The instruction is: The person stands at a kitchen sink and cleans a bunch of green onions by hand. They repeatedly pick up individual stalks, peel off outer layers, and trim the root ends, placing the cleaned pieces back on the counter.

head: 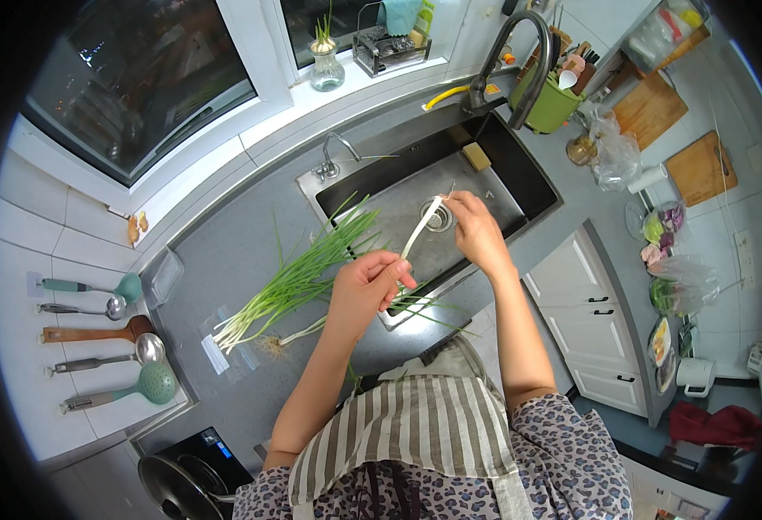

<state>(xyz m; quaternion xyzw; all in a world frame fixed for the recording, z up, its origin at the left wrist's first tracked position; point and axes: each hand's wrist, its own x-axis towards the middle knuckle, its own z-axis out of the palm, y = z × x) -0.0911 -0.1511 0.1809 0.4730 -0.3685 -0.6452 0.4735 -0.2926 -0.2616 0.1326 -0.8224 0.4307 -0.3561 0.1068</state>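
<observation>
Over the front edge of the sink, my left hand (371, 286) grips a scallion (422, 225), its white stalk pointing up and away toward the basin. Green leaves (429, 305) trail below that hand across the sink's front rim. My right hand (481, 231) pinches at the white root end, where a thin pale strand sticks out; its fingertips are partly hidden. Left of my left hand, a bunch of scallions (309, 263) lies on the counter, green tips reaching over the sink. A rooted scallion (283, 343) lies nearer me, partly behind my left forearm.
Below my hands is the sink (387, 188), with a drain (437, 216) and a sponge (476, 156). A tall black faucet (537, 39) arches at its far right corner; a small tap (329, 168) stands at the left. A clear plastic bag (241, 367) lies under the bunch.
</observation>
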